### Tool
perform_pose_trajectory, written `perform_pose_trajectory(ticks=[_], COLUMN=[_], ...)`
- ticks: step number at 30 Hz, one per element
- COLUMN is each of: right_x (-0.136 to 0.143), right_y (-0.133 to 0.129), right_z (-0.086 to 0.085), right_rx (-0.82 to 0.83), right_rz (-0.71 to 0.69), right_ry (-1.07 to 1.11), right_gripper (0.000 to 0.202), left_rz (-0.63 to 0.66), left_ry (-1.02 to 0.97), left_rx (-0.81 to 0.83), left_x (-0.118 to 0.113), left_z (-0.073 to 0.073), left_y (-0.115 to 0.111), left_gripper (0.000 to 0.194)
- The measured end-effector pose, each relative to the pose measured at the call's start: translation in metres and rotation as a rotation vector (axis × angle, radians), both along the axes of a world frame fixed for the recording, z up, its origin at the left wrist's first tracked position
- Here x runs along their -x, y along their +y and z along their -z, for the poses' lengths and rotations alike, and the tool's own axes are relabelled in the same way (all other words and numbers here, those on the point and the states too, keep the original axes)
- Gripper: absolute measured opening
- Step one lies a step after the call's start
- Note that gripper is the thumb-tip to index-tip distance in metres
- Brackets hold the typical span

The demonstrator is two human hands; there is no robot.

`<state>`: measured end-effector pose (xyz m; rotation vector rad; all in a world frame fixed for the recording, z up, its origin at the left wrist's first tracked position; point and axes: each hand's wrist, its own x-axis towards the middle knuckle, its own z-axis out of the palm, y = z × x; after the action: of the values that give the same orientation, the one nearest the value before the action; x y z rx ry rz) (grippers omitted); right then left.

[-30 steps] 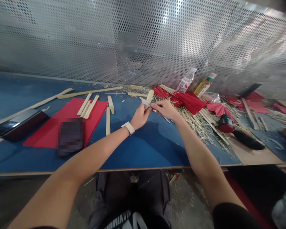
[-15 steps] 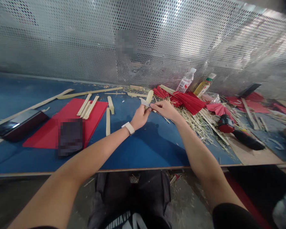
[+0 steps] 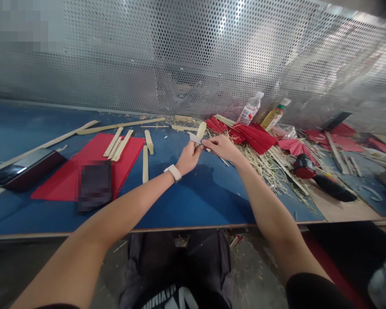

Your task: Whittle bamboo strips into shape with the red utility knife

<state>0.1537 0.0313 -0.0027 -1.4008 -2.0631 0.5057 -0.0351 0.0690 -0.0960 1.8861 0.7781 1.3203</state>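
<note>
My left hand (image 3: 188, 158), with a pale band on its wrist, is closed round a flat bamboo piece (image 3: 200, 129) whose rounded end sticks up above the fingers. My right hand (image 3: 221, 147) pinches the end of a small grey blade (image 3: 194, 138), which lies across the bamboo piece. The two hands nearly touch over the blue table (image 3: 193, 201). Left of them, two short bamboo pieces (image 3: 146, 165) lie on the table.
Red sheets (image 3: 64, 178) with bamboo strips and a dark pixelated item lie left. At right are red folded paper (image 3: 255, 136), thin shavings (image 3: 270, 171), two bottles (image 3: 251, 107) and a black-and-red tool (image 3: 334, 187). A perforated metal screen (image 3: 186, 56) stands behind.
Both hands keep practically the same place and hold. The dim pixelated shape behind the screen is gone from the middle, and a pixelated patch shows at the top left.
</note>
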Motion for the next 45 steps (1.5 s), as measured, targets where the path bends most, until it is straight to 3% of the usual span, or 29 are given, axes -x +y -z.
perform_pose_trajectory(ticks=[17, 26, 36, 45], right_x=[-0.004, -0.001, -0.001, 0.0], right_y=[0.005, 0.004, -0.004, 0.001], right_z=[0.004, 0.003, 0.004, 0.015], right_rx=[0.007, 0.008, -0.16, -0.227], right_rz=[0.039, 0.067, 0.01, 0.093], right_ry=[0.003, 0.046, -0.396, -0.626], right_gripper=[0.068, 0.069, 0.036, 0.042], left_rz=[-0.118, -0.11, -0.05, 0.177], left_ry=[-0.044, -0.064, -0.088, -0.21], left_rx=[-0.043, -0.011, 0.052, 0.479], left_x=[-0.008, -0.011, -0.004, -0.002], left_z=[-0.005, -0.008, -0.009, -0.022], left_y=[-0.004, -0.004, -0.003, -0.015], left_gripper=[0.012, 0.021, 0.021, 0.019])
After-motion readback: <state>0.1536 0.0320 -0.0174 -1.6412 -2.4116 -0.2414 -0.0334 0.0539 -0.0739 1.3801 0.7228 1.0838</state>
